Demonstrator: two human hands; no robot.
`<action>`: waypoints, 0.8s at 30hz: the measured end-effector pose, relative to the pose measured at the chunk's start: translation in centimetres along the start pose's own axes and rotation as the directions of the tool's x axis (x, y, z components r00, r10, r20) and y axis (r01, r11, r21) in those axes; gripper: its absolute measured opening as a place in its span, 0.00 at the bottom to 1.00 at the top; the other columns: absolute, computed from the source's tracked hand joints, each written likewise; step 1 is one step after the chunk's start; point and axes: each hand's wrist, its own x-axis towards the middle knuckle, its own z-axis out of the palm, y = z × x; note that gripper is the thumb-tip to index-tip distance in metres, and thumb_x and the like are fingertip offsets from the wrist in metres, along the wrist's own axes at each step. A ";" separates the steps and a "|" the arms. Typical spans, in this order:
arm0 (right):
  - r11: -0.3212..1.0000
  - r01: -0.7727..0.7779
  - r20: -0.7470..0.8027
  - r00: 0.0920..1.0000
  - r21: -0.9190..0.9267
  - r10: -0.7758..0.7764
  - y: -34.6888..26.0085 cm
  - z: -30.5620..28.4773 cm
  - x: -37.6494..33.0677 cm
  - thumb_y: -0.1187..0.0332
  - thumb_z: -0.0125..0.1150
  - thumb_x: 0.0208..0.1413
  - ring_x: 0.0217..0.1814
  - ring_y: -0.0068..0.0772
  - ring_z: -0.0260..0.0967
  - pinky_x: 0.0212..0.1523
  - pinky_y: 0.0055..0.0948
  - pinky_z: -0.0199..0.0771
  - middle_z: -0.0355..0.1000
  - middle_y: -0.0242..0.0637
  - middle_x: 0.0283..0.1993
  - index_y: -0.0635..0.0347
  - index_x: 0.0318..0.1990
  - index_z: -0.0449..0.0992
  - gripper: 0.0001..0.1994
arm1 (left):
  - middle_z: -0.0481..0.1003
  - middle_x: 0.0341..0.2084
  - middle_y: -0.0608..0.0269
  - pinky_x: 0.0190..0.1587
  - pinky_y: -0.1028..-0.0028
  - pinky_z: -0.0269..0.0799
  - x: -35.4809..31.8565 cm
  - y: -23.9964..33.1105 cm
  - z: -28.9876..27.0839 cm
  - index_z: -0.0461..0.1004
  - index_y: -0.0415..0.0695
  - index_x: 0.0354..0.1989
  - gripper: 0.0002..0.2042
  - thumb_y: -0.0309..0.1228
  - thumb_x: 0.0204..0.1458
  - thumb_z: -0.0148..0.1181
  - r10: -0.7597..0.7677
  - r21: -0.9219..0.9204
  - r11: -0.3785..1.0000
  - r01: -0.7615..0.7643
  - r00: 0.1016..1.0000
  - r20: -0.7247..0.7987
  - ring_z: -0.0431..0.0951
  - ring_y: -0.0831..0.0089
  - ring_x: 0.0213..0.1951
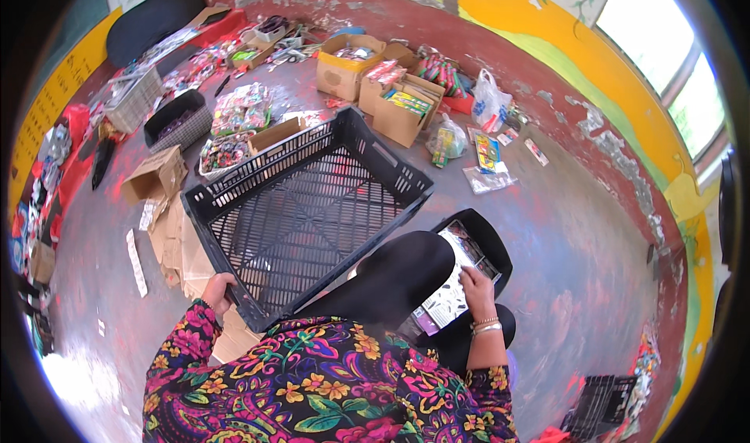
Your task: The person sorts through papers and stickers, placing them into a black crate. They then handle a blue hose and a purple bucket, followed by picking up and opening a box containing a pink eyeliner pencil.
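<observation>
- Head view: our left hand (217,293) is clenched on the near-left corner of the black crate (201,202), beside our legs (383,287).
- Our right hand (479,293) has fingers on the white package (442,301) near the black bin (501,248) (pinching or just touching, we can't tell).
- Done, we'd judge: both within reach. Left: package unfinished, crate's slats bare.

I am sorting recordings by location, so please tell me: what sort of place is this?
Probably a makeshift storeroom or packing room: filled cardboard boxes, baskets and heaps of small packaged goods crowd part of the floor.
</observation>
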 end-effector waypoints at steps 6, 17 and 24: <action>0.946 -0.029 -0.021 0.999 0.322 0.038 -8.5 0.7 2.8 0.61 0.56 0.53 0.57 0.36 0.62 0.56 0.26 0.60 0.65 0.51 0.54 0.69 0.54 0.62 0.26 | 0.67 0.22 0.52 0.30 0.58 0.75 -2.3 2.0 5.8 0.64 0.35 0.29 0.09 0.20 0.35 0.44 0.030 -0.123 0.992 -0.016 0.994 0.109 0.73 0.56 0.26; 0.134 -0.489 0.470 0.870 0.862 0.151 -16.2 3.3 4.3 0.62 0.55 0.54 0.47 0.37 0.63 0.46 0.39 0.68 0.64 0.35 0.41 0.56 0.55 0.56 0.23 | 0.68 0.30 0.51 0.40 0.56 0.74 -1.4 6.7 15.5 0.64 0.37 0.30 0.09 0.21 0.36 0.46 0.190 -0.126 0.979 -0.161 0.943 0.273 0.72 0.55 0.34; 0.092 -0.290 0.281 0.954 0.953 0.102 -16.7 1.1 4.6 0.62 0.61 0.49 0.38 0.29 0.68 0.39 0.34 0.70 0.65 0.31 0.42 0.53 0.49 0.58 0.22 | 0.70 0.26 0.57 0.33 0.68 0.75 -2.9 9.1 23.4 0.66 0.34 0.34 0.13 0.19 0.36 0.45 0.348 -0.091 0.935 -0.342 0.837 0.423 0.73 0.66 0.29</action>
